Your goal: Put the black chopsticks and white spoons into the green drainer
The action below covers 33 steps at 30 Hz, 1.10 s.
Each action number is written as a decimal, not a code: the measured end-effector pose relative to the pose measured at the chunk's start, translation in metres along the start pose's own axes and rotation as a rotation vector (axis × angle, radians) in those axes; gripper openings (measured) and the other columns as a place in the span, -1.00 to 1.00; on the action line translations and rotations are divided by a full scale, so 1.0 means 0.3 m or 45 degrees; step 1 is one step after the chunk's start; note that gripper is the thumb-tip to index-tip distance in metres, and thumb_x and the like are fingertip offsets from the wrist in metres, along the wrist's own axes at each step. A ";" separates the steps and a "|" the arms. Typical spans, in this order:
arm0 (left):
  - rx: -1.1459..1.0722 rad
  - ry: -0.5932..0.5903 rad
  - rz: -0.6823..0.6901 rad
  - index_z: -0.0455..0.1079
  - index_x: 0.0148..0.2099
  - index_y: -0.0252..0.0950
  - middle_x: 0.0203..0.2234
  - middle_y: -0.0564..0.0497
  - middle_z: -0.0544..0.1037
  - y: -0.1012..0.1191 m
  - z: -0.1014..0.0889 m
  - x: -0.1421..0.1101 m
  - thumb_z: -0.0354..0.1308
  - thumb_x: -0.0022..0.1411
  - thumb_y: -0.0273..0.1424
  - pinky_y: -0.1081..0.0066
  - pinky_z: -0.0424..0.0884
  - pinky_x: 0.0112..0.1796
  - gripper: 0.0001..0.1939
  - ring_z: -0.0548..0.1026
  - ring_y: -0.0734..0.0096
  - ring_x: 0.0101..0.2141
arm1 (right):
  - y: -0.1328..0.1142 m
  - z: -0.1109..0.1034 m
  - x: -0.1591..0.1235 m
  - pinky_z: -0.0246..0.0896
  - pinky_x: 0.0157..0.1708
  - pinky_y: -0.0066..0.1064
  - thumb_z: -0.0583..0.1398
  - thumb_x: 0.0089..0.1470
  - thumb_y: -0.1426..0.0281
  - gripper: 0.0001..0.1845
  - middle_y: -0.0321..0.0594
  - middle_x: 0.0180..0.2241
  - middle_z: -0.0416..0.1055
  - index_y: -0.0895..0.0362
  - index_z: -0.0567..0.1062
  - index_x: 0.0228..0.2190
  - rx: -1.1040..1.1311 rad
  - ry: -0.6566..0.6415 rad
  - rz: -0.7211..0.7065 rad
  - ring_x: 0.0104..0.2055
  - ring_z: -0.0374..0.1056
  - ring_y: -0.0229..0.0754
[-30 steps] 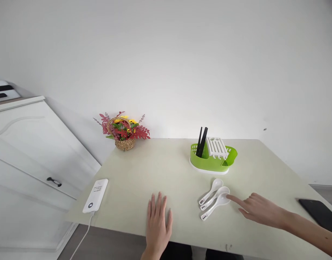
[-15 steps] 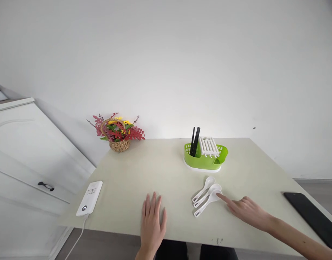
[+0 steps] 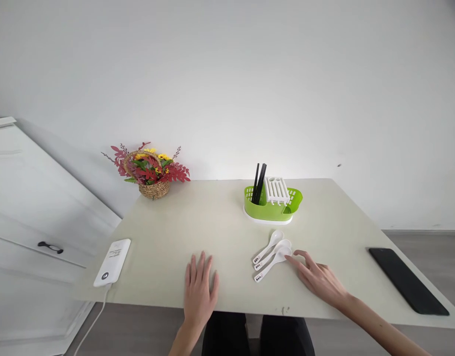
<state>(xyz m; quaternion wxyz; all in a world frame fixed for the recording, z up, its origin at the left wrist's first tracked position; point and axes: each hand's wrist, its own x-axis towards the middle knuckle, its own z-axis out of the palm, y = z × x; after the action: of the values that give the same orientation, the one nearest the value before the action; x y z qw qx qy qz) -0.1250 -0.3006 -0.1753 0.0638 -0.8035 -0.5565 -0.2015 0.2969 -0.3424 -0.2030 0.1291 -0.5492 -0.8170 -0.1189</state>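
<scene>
Three white soup spoons lie side by side on the pale table (image 3: 168, 277): a far spoon (image 3: 276, 238), a middle spoon (image 3: 284, 244) and a near spoon (image 3: 281, 255). My right hand (image 3: 320, 281) reaches in from the right, a fingertip at the near spoon's bowl. Another finger is stretched out just apart from it, and nothing is gripped; the remaining fingers are partly hidden. To the left of the spoons, my left hand (image 3: 200, 289) rests flat on the tabletop, fingers extended and holding nothing.
Behind the spoons stands a green utensil basket (image 3: 266, 211) with black chopsticks (image 3: 259, 185) and a white slotted rack (image 3: 277, 190). A flower basket (image 3: 154, 190) is at the back left. A white power bank (image 3: 112, 262) with a cable and a black phone (image 3: 407, 282) flank my hands.
The view has shifted, so everything sits further left and higher. My right hand has gone from one pointing finger to two fingers apart at the near spoon's bowl. My left hand stays flat.
</scene>
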 end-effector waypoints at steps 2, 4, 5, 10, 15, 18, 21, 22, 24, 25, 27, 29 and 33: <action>0.006 0.001 -0.001 0.00 0.54 -0.12 0.47 -0.02 0.14 0.003 0.000 0.004 -0.01 0.52 -0.22 -0.17 0.18 0.35 -0.37 -0.03 -0.08 0.47 | -0.005 -0.009 0.003 0.37 -0.49 -0.40 -0.03 0.36 0.50 -0.44 -0.04 0.18 0.38 -0.03 0.30 0.31 0.047 0.006 0.027 -0.49 0.43 -0.33; 0.013 0.002 0.000 -0.01 0.54 -0.11 0.47 -0.03 0.14 0.005 0.000 0.008 -0.01 0.52 -0.22 -0.19 0.18 0.34 -0.36 -0.02 -0.10 0.46 | -0.014 -0.018 0.009 0.38 -0.49 -0.40 -0.04 0.35 0.51 -0.43 -0.05 0.22 0.36 -0.03 0.31 0.30 0.093 0.030 0.069 -0.50 0.42 -0.34; 0.016 0.003 0.001 -0.01 0.54 -0.10 0.47 -0.03 0.14 0.005 0.001 0.010 -0.01 0.52 -0.23 -0.19 0.19 0.34 -0.36 -0.02 -0.10 0.46 | -0.020 -0.022 0.012 0.38 -0.49 -0.40 -0.04 0.34 0.52 -0.43 -0.05 0.24 0.36 -0.02 0.32 0.30 0.121 0.043 0.099 -0.49 0.43 -0.34; 0.009 0.002 -0.005 0.01 0.53 -0.08 0.46 -0.01 0.15 0.007 0.000 0.020 -0.02 0.51 -0.23 -0.20 0.20 0.33 -0.38 -0.01 -0.09 0.46 | -0.052 -0.033 0.026 0.43 -0.43 -0.40 -0.05 0.32 0.50 -0.43 -0.07 0.25 0.38 -0.02 0.33 0.29 0.271 0.052 0.266 -0.41 0.50 -0.29; -0.022 0.018 -0.018 0.03 0.53 -0.05 0.45 -0.01 0.20 0.008 0.001 0.029 -0.02 0.50 -0.22 -0.20 0.20 0.33 -0.38 0.01 -0.09 0.45 | -0.071 -0.032 0.038 0.45 -0.36 -0.38 -0.05 0.33 0.47 -0.46 -0.08 0.21 0.44 -0.01 0.37 0.25 0.361 0.051 0.344 -0.32 0.55 -0.22; -0.025 0.018 -0.027 0.01 0.53 -0.05 0.44 0.00 0.20 0.010 0.002 0.034 -0.02 0.50 -0.22 -0.20 0.19 0.34 -0.37 0.02 -0.09 0.45 | -0.081 -0.036 0.041 0.45 -0.32 -0.37 -0.05 0.32 0.47 -0.47 -0.09 0.20 0.46 -0.01 0.40 0.22 0.402 0.058 0.390 -0.26 0.57 -0.19; -0.023 0.018 -0.023 -0.01 0.54 -0.05 0.45 -0.01 0.20 0.011 0.002 0.036 -0.03 0.51 -0.21 -0.20 0.19 0.34 -0.37 0.01 -0.09 0.46 | -0.095 -0.042 0.040 0.45 -0.28 -0.36 -0.05 0.32 0.47 -0.47 -0.10 0.20 0.46 -0.01 0.42 0.22 0.437 0.077 0.431 -0.18 0.58 -0.16; -0.024 0.019 -0.022 -0.01 0.54 -0.05 0.45 -0.01 0.19 0.012 0.001 0.037 -0.03 0.51 -0.21 -0.20 0.19 0.33 -0.37 0.01 -0.09 0.45 | -0.101 -0.044 0.038 0.45 -0.26 -0.36 -0.05 0.32 0.47 -0.47 -0.11 0.20 0.46 -0.01 0.42 0.22 0.450 0.085 0.437 -0.15 0.58 -0.15; -0.024 0.029 -0.026 0.00 0.53 -0.06 0.45 -0.02 0.19 0.013 0.003 0.037 -0.03 0.51 -0.21 -0.20 0.19 0.33 -0.37 0.02 -0.10 0.45 | -0.114 -0.045 0.032 0.45 -0.24 -0.37 -0.05 0.34 0.46 -0.48 -0.11 0.19 0.47 -0.01 0.42 0.22 0.474 0.099 0.445 -0.11 0.58 -0.14; -0.023 0.034 -0.030 0.01 0.53 -0.07 0.45 -0.02 0.19 0.014 0.004 0.038 -0.03 0.51 -0.21 -0.20 0.19 0.33 -0.38 0.03 -0.11 0.45 | -0.120 -0.044 0.028 0.45 -0.24 -0.37 -0.05 0.34 0.45 -0.49 -0.10 0.18 0.47 -0.01 0.42 0.22 0.485 0.107 0.451 -0.10 0.57 -0.14; -0.020 0.041 -0.039 0.03 0.53 -0.07 0.45 -0.03 0.20 0.015 0.011 0.042 -0.03 0.51 -0.20 -0.21 0.18 0.33 -0.38 0.03 -0.12 0.45 | -0.133 -0.042 0.018 0.43 -0.26 -0.38 -0.05 0.36 0.43 -0.51 -0.09 0.17 0.48 -0.01 0.42 0.21 0.502 0.115 0.481 -0.12 0.57 -0.15; -0.022 0.036 -0.045 0.05 0.52 -0.07 0.45 -0.03 0.20 0.015 0.021 0.050 -0.03 0.51 -0.19 -0.22 0.17 0.33 -0.39 0.02 -0.13 0.45 | -0.144 -0.041 0.006 0.41 -0.29 -0.39 -0.05 0.37 0.40 -0.54 -0.08 0.15 0.49 -0.01 0.42 0.18 0.514 0.116 0.535 -0.18 0.57 -0.17; -0.017 0.002 -0.061 0.13 0.49 -0.13 0.46 -0.09 0.17 0.008 0.057 0.098 -0.06 0.51 -0.14 -0.25 0.11 0.34 -0.41 -0.03 -0.18 0.46 | -0.157 -0.043 -0.006 0.35 -0.38 -0.40 -0.06 0.38 0.35 -0.60 -0.07 0.10 0.50 0.00 0.46 0.08 0.536 0.114 0.666 -0.36 0.49 -0.24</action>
<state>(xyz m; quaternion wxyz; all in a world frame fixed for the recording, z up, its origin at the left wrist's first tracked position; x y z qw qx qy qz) -0.1097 -0.2705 -0.1789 0.0542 -0.7903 -0.5741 -0.2073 0.2551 -0.3657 -0.1940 0.3017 -0.6958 -0.6486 0.0654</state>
